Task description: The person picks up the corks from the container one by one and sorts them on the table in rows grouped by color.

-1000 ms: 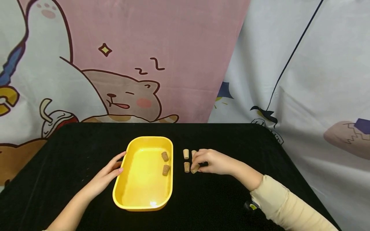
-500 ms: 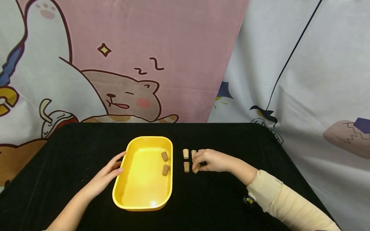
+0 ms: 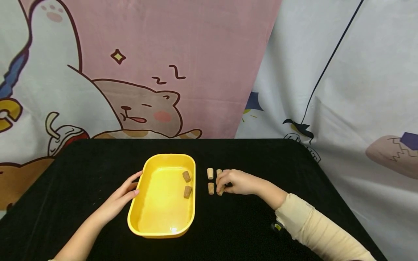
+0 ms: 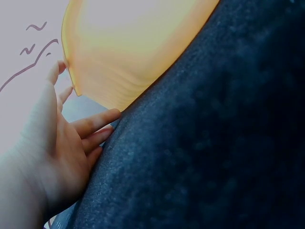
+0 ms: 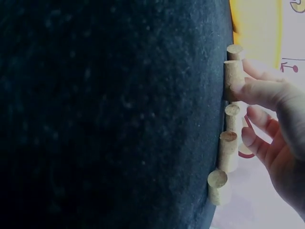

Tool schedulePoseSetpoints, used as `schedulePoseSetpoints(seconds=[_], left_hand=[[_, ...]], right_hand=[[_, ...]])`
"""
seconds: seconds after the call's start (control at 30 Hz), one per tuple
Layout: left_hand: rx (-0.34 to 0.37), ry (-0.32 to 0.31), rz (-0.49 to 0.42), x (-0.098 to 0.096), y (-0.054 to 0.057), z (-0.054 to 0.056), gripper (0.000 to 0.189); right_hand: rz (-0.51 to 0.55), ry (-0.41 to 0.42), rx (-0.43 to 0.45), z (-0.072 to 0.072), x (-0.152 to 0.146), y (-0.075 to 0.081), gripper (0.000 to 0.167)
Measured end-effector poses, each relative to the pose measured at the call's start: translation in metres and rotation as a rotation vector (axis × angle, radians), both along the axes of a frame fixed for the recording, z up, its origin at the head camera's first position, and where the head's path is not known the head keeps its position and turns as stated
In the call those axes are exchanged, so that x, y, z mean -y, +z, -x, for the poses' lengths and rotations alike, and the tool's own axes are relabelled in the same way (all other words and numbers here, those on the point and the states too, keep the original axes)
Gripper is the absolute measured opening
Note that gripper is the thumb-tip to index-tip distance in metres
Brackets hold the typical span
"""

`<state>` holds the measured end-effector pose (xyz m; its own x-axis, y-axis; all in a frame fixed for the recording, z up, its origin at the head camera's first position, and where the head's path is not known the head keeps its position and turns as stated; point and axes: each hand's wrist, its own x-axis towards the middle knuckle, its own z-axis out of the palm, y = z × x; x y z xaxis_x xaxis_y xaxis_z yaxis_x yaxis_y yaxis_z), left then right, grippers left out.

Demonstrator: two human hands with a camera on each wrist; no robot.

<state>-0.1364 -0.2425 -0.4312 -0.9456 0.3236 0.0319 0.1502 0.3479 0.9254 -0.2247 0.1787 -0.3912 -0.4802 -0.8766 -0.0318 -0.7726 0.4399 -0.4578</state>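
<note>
A yellow plastic tray [image 3: 140,222] lies on the black cloth, holding two brown corks, an upper cork [image 3: 186,176] and a lower cork [image 3: 187,192]. My left hand [image 3: 119,199] touches the tray's left side with fairly straight fingers; in the left wrist view its thumb is at the rim and other fingertips are low by the outer wall. Right of the tray, my right hand [image 3: 236,182] pinches a light cork [image 5: 233,76] between thumb and finger. Beside it stand a far cork [image 3: 210,173], a near cork [image 3: 210,188] and a cork [image 3: 219,172] partly behind the fingers.
More standing corks show in the right wrist view, among them an end cork [image 5: 218,183], which the hand hides from the head view. The black-covered table [image 3: 261,224] meets a cartoon-printed curtain [image 3: 209,72] at its back edge.
My right forearm and sleeve have shifted slightly left, while the fingers stay on the cork, which has tilted only a little. The left hand and the tray have not moved.
</note>
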Motion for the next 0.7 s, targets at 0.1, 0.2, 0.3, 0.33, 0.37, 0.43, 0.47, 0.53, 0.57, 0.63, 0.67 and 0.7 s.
schedulePoseSetpoints(seconds=[0.1, 0.2, 0.3, 0.33, 0.37, 0.43, 0.47, 0.53, 0.57, 0.63, 0.67, 0.7], left_hand=[[0.000, -0.003, -0.006, 0.0002, -0.0002, 0.0002, 0.055], [0.000, -0.004, -0.007, 0.0003, -0.0005, 0.0001, 0.055], [0.001, -0.005, -0.009, 0.0006, -0.0008, 0.0000, 0.055], [0.001, -0.006, -0.009, 0.0006, -0.0009, -0.0001, 0.055], [0.000, -0.007, -0.009, 0.0006, -0.0009, -0.0002, 0.055], [-0.002, -0.010, -0.010, 0.0005, -0.0010, -0.0002, 0.054], [-0.003, -0.011, -0.010, 0.0004, -0.0009, -0.0001, 0.054], [-0.007, -0.010, -0.011, 0.0004, -0.0008, 0.0000, 0.054], [-0.008, -0.010, -0.011, 0.0004, -0.0008, 0.0002, 0.054], [-0.010, -0.012, -0.014, 0.0006, -0.0007, 0.0004, 0.054], [-0.011, -0.013, -0.016, 0.0008, -0.0007, 0.0004, 0.054], [-0.012, -0.015, -0.019, 0.0010, -0.0007, 0.0005, 0.054]], right_hand=[[-0.002, -0.015, -0.014, -0.0005, 0.0010, -0.0010, 0.027], [-0.004, -0.027, -0.019, -0.0013, 0.0008, -0.0017, 0.027], [0.000, -0.037, -0.011, -0.0022, 0.0004, -0.0017, 0.028], [0.003, -0.038, -0.008, -0.0022, 0.0001, -0.0018, 0.028], [0.006, -0.038, -0.006, -0.0020, -0.0003, -0.0024, 0.028], [0.015, -0.039, -0.001, -0.0017, -0.0008, -0.0031, 0.028], [0.020, -0.039, 0.001, -0.0017, -0.0011, -0.0033, 0.028], [0.029, -0.041, 0.009, -0.0017, -0.0012, -0.0035, 0.028], [0.034, -0.041, 0.013, -0.0015, -0.0012, -0.0040, 0.028], [0.041, -0.047, 0.023, -0.0020, -0.0011, -0.0038, 0.029], [0.044, -0.051, 0.027, -0.0023, -0.0010, -0.0038, 0.029], [0.047, -0.053, 0.030, -0.0024, -0.0010, -0.0040, 0.029]])
